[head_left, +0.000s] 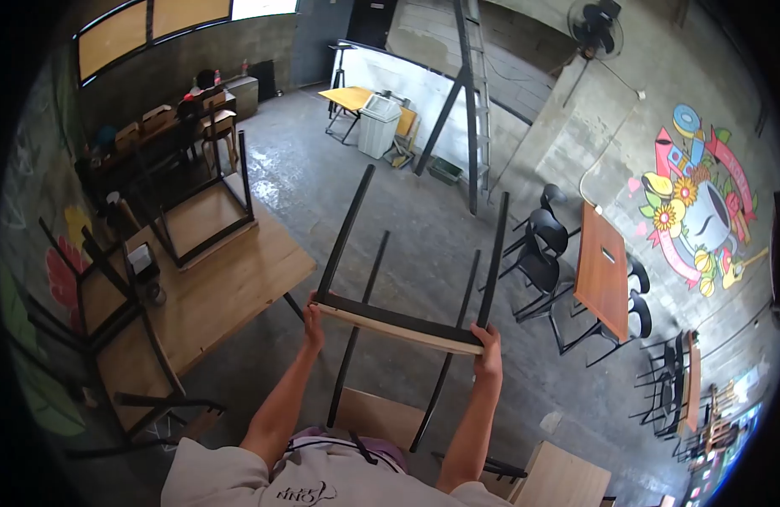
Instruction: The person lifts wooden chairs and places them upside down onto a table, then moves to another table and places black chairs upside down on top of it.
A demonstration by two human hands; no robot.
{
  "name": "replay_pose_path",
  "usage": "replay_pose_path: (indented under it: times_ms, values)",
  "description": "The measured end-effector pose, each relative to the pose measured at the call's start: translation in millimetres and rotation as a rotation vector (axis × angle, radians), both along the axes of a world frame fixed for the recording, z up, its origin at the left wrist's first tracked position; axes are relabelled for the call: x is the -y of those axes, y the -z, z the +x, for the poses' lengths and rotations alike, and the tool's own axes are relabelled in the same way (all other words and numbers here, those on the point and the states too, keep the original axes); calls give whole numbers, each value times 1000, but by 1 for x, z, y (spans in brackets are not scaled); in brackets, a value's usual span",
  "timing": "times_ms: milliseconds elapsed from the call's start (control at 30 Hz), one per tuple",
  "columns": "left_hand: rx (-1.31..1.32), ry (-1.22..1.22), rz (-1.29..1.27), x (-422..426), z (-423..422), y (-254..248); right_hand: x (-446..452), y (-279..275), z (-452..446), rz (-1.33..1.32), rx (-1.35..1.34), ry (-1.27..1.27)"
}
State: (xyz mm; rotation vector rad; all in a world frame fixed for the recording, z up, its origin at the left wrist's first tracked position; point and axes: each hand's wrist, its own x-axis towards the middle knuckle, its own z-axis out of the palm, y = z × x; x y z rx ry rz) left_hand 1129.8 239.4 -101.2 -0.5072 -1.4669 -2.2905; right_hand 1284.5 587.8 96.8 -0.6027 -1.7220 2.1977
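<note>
Stool (398, 329) in our grasp points its dark legs away from us, toward the far side and slightly right, so its long axis seems to run near to far, while the seat edge lies left to right, dipping nearer on the right. We hold it up before our body, over the grey floor (428, 228), our left hand (313, 326) gripping one end of that edge and our right hand (489, 350) gripping the other. It shows a pale wooden rim under a black bar, with slim, straight black legs. Two more dark bars run beneath it; we cannot tell whether they belong to it. A wooden panel (377, 414) sits close to our waist. On the left, a wooden table (229, 296) bearing an upturned stool crowds our left side; to the right stand black chairs (544, 232) and a brown table (608, 296); a ladder (471, 110) rises at the far side.
</note>
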Motion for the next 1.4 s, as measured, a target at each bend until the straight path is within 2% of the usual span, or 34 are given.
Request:
replay_pose_path:
  times_ms: [100, 200, 267, 300, 333, 400, 467, 533, 600, 667, 700, 767, 833, 900, 967, 1033, 1100, 1167, 1233, 1267, 1333, 1400]
  values:
    - [-49, 29, 65, 29, 7, -15, 48, -8, 14, 95, 22, 70]
    - [99, 35, 141, 59, 6, -13, 109, -29, 15, 109, 30, 140]
    - [286, -101, -137, 84, -11, 5, 144, -33, 12, 159, -1, 144]
    - [230, -168, -151, 85, -17, -1, 160, -29, 8, 285, -18, 180]
    - [229, -174, -149, 86, -16, -19, 174, -29, 4, 300, -21, 160]
    - [159, -408, -477, 90, 3, -83, 202, -23, -2, 340, -69, 163]
    - [180, -34, -396, 77, 12, -132, 215, 0, -10, 467, -14, 187]
    - [-26, 250, -553, 52, 25, -177, 242, 0, -9, 536, 2, 262]
    - [79, 663, -538, 15, 38, -218, 258, 11, -8, 783, -58, 365]
    - [-63, 147, -683, -44, 64, -248, 268, 19, -9, 796, -116, 389]
    - [-62, 153, -683, -50, 66, -262, 269, 19, -9, 792, -107, 380]
    - [400, 367, -634, -55, 57, -287, 269, 24, -10, 858, -120, 420]
    - [385, 331, -460, -66, 43, -271, 272, 36, -14, 874, -140, 467]
    - [402, 318, -501, -63, 45, -269, 280, 34, -9, 860, -95, 456]
    - [536, 402, -426, -53, 46, -269, 295, 15, 4, 804, 69, 295]
    - [575, 432, -385, -43, 54, -270, 299, 23, 8, 795, 98, 247]
    - [621, 467, -274, -35, 59, -270, 307, 33, 9, 896, -42, 316]
    - [634, 458, -281, -28, 66, -275, 305, 29, 17, 968, -106, 329]
    - [590, 387, -353, -21, 72, -278, 288, 25, 23, 916, -204, 15]
    - [547, 366, -369, -19, 73, -276, 270, 21, 22, 650, -163, -179]
    - [555, 387, -317, -12, 83, -290, 231, 14, 20, 718, -348, -94]
    - [556, 404, -322, -6, 90, -294, 179, 25, -1, 1280, -279, 425]
